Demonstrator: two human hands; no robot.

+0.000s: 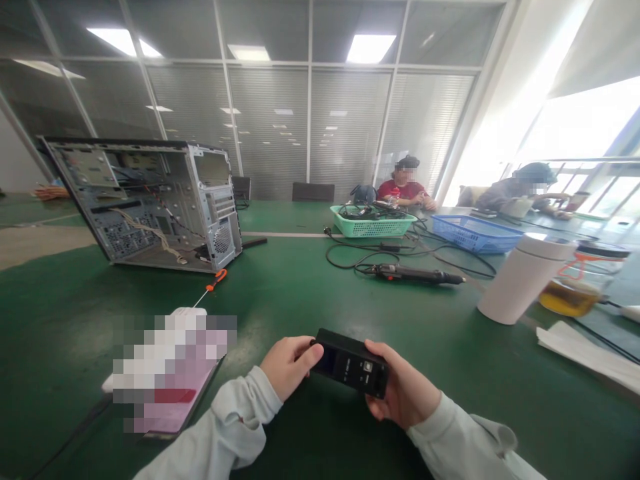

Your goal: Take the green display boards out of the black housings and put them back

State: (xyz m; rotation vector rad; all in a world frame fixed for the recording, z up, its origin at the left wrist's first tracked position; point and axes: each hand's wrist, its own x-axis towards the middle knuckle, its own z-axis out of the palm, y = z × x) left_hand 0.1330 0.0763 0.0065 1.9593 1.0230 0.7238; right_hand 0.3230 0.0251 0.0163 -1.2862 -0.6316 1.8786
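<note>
Low in the middle of the head view, a small black electronic box (pixel 345 363) is held tilted above the green table. Its face carries a dark panel, tiny white markings and a light square socket. My left hand (pixel 290 363) grips its left end, thumb on the face. Around the right end close the fingers of my right hand (pixel 403 387), thumb along the top edge. To the left of my left hand lies a pink-and-white item (pixel 183 393), largely blurred out. An orange-handled screwdriver (pixel 216 280) lies just beyond it.
An open computer case (pixel 215 213) stands at left. Beyond my hands, a corded electric screwdriver (pixel 417 274) lies before a green basket of cables (pixel 373 227) and a blue basket (pixel 477 235). A white tumbler (pixel 525 280) and jar (pixel 575 293) stand right. Two people sit farther back.
</note>
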